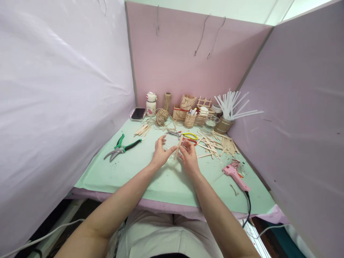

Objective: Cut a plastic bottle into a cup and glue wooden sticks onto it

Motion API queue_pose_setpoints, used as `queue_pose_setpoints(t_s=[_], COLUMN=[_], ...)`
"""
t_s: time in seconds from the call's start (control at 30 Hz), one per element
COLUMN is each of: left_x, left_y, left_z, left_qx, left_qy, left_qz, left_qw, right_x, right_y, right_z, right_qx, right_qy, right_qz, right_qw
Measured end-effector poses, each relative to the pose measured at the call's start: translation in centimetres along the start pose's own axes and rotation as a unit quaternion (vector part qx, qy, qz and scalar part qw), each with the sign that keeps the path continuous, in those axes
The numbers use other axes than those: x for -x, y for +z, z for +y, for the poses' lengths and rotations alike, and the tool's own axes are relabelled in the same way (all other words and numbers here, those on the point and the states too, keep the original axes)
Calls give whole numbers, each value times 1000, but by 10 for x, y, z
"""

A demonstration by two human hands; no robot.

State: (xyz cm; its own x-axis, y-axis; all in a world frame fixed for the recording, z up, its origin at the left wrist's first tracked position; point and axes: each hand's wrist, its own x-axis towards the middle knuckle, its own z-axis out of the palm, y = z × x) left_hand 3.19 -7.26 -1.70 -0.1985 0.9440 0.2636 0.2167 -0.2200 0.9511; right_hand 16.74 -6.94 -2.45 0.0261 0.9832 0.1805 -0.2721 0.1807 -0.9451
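Thin wooden stick [178,147] tilted just above worktop [150,179] centre, btwn both hands. Right hand [189,157] grip pinched on it. Left hand [160,153] grip curled at its side, can't tell if clamped. Prob. light, stiff, snappable; hold by edges, fingertips only.

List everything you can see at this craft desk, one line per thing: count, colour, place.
stick: one, pale wood, upright between the hands
shears: one, green handles, mat left
scissors: two, yellow and red handles, behind the hands
loose sticks: many, pale wood, mat right
glue gun: one, pink, front right
glue sticks: many, white, in a tub, back right
twine: one ball, tan, back centre
phone: one, black, back left
bottle: one, white, beside the phone
baskets: at least two, tan, back centre
mat: one, green, under everything
left hand: left of the stick, fingers curled
right hand: pinching the stick
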Motion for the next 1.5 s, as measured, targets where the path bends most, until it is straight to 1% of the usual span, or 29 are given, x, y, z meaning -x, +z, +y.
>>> queue_pose_setpoints(t_s=[0.1,0.23,0.37,0.47,0.6,0.67,0.73,0.87,0.97,1.03,1.13,1.2,1.27,1.33,1.43,1.5], left_x=[-3,-5,-5,-6,-7,-7,-7,-8,-8,-8,-6,-5,-5,-7,-6,0], left_y=[-3,-16,-31,-37,-38,-36,-34,-30,-30,-34,-42,-47,-53,-56,-59,-59], left_z=[1,4,7,9,7,4,-1,-11,-14,-14,-13,-12,-11,-9,-3,4], left_qx=[30,50,80,93,78,54,19,-54,-63,-70,-97,-115,-129,-130,-108,-83], left_qy=[-6,-49,-71,-76,-78,-60,-30,14,30,35,32,30,24,15,15,24], left_qz=[-45,-146,-233,-277,-316,-317,-306,-268,-242,-240,-243,-230,-203,-178,-157,-128], left_qw=[999,987,967,953,942,945,951,962,968,968,965,966,970,975,982,988], right_x=[1,5,12,15,19,20,22,22,22,23,25,26,27,29,33,39], right_y=[0,0,-4,-10,-15,-16,-18,-21,-22,-23,-26,-30,-34,-37,-36,-32], right_z=[-2,-5,1,8,11,10,10,9,6,1,-7,-11,-12,-12,-13,-14], right_qx=[24,103,170,233,276,289,297,301,305,300,225,169,146,146,145,144], right_qy=[-27,-66,-74,-78,-87,-88,-87,-96,-103,-115,-148,-156,-150,-143,-139,-139], right_qz=[16,30,27,31,26,21,10,4,16,44,145,198,215,219,223,217], right_qw=[999,992,982,969,957,953,951,949,946,946,952,953,954,954,954,955])
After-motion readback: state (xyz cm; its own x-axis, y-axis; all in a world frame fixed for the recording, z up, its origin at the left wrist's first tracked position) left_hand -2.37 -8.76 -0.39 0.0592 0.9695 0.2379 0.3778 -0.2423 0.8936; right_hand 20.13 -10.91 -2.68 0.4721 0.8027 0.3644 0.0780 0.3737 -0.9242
